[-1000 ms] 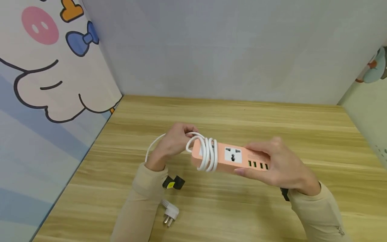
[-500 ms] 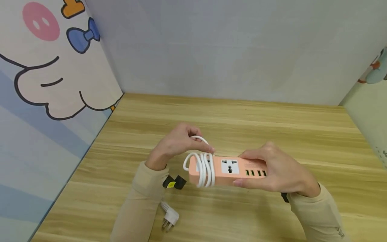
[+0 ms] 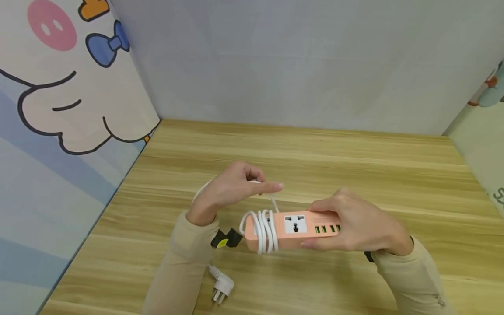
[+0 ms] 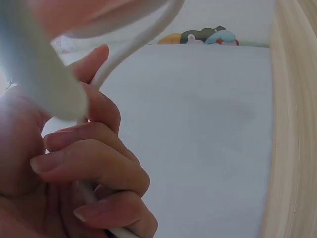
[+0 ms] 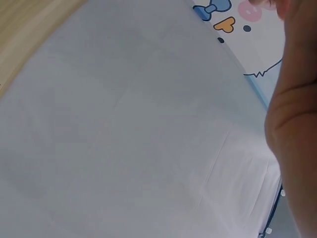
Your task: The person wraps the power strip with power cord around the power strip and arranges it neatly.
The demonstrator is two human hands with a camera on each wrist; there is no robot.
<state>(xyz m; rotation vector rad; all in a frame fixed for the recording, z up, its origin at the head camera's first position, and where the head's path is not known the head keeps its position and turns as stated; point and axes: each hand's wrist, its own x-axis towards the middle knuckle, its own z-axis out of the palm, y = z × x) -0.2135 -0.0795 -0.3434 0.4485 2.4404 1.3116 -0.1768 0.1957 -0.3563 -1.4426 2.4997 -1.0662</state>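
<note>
In the head view my right hand [image 3: 354,223] grips the right end of a peach-coloured power strip [image 3: 289,243], thumb on the near side and fingers on the far side. Its white cord [image 3: 264,232] is wound several times round the left end. Above those loops, my left hand [image 3: 236,186] holds the free run of cord, which slants up from the strip's far edge. In the left wrist view, curled fingers [image 4: 94,158] close round the white cord [image 4: 141,39]. The white plug [image 3: 223,284] hangs or lies near the left forearm. The right wrist view shows only part of the hand [image 5: 297,109].
A wood-grain table [image 3: 334,162] spreads beneath both hands, with a pale backdrop [image 3: 295,65] behind it. A cartoon-printed panel [image 3: 90,96] stands on the left. Small black pieces [image 3: 233,239] show beside both wrists, the left one marked yellow.
The power strip has come lower and slightly left with the right hand. The left hand has shifted to above the strip, drawing the cord over its far edge. The plug has stayed nearly in place.
</note>
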